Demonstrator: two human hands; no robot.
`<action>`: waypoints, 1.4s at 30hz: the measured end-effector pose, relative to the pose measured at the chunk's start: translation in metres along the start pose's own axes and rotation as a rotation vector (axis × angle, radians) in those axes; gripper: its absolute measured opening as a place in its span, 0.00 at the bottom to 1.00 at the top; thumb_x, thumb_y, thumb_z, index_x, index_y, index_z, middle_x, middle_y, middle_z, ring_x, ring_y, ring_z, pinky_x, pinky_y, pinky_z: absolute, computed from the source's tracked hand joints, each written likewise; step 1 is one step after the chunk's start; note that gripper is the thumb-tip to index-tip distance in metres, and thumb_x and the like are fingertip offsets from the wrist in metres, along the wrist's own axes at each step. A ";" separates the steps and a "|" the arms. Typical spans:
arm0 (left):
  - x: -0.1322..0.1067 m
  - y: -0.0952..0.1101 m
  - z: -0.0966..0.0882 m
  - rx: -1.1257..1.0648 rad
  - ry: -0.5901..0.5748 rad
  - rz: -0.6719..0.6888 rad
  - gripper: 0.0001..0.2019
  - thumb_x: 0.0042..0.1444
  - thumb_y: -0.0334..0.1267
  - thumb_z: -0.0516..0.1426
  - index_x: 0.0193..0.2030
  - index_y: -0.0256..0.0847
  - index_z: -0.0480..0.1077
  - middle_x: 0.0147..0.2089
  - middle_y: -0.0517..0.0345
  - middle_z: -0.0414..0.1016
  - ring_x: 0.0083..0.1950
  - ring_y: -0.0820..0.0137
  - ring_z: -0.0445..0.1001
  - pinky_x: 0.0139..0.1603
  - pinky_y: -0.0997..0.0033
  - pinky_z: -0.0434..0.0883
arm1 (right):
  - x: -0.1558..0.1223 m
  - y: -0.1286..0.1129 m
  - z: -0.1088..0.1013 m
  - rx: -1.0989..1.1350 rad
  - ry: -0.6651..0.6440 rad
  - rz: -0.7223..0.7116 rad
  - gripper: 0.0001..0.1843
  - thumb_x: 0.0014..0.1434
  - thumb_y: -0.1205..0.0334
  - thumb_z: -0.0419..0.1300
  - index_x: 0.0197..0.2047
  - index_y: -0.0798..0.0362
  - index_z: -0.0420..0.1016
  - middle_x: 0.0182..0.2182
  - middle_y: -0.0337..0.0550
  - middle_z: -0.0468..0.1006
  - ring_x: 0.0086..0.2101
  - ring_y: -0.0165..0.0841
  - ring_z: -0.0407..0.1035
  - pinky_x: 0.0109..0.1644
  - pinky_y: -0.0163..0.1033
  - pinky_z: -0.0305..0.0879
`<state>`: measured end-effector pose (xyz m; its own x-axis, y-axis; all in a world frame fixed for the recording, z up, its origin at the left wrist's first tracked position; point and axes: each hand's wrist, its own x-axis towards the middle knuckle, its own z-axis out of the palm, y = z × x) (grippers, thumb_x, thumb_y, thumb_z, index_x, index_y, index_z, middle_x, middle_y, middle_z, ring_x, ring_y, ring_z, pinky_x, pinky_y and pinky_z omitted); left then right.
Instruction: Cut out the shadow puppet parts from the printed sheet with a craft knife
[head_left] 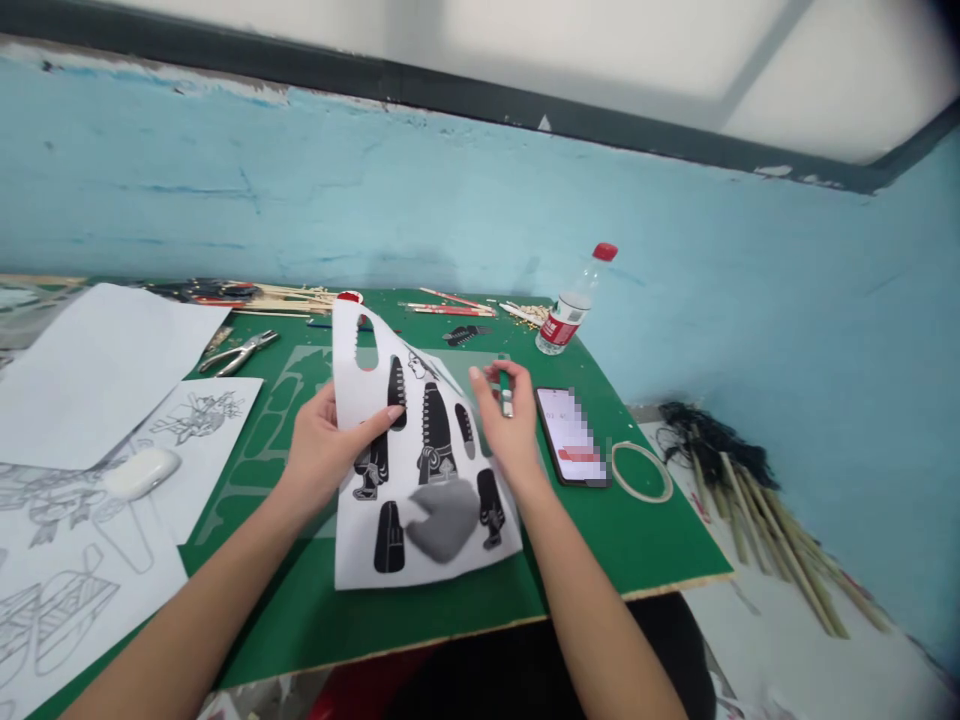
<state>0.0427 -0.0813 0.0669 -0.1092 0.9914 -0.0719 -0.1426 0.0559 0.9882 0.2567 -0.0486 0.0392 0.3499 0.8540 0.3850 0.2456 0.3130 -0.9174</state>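
My left hand grips the left edge of a white sheet printed with black figure shapes, lifting its top part so it curls upward; a cut-out hole shows near the sheet's top. My right hand is closed around a small green-and-white craft knife, held just right of the sheet. The sheet's lower part rests on the green cutting mat.
A phone with a lit screen and a ring of tape lie to the right. A plastic bottle with a red cap stands behind. Pliers, pencils, drawing papers and a white case sit left. Bamboo sticks lie off the mat.
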 end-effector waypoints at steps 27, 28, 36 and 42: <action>-0.038 0.005 0.008 0.093 0.075 -0.060 0.28 0.44 0.54 0.77 0.48 0.42 0.80 0.45 0.50 0.88 0.44 0.48 0.87 0.37 0.59 0.87 | -0.008 -0.047 -0.021 0.170 -0.294 0.229 0.25 0.50 0.52 0.80 0.47 0.43 0.74 0.51 0.40 0.77 0.48 0.38 0.75 0.55 0.44 0.75; -0.040 0.008 0.009 0.105 0.090 -0.051 0.26 0.45 0.54 0.77 0.46 0.43 0.80 0.43 0.51 0.88 0.43 0.49 0.87 0.36 0.60 0.87 | -0.007 -0.049 -0.022 0.130 -0.325 0.189 0.26 0.51 0.52 0.80 0.48 0.43 0.74 0.52 0.40 0.77 0.49 0.38 0.74 0.56 0.44 0.74; -0.049 0.013 0.012 0.240 0.191 -0.029 0.24 0.46 0.52 0.77 0.45 0.46 0.77 0.40 0.57 0.88 0.40 0.54 0.87 0.34 0.65 0.85 | -0.003 -0.050 -0.027 0.043 -0.431 0.103 0.29 0.51 0.51 0.81 0.51 0.42 0.73 0.48 0.41 0.76 0.43 0.39 0.74 0.44 0.42 0.74; -0.043 0.004 0.006 0.248 0.227 -0.038 0.33 0.40 0.55 0.78 0.50 0.44 0.77 0.44 0.52 0.88 0.42 0.50 0.88 0.34 0.63 0.87 | -0.003 -0.047 -0.026 0.054 -0.391 0.088 0.28 0.52 0.51 0.80 0.52 0.42 0.73 0.48 0.41 0.76 0.45 0.39 0.74 0.45 0.42 0.74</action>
<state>0.0527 -0.1235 0.0746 -0.3284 0.9381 -0.1103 0.0903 0.1474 0.9849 0.2673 -0.0765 0.0841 -0.0057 0.9691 0.2467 0.1789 0.2437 -0.9532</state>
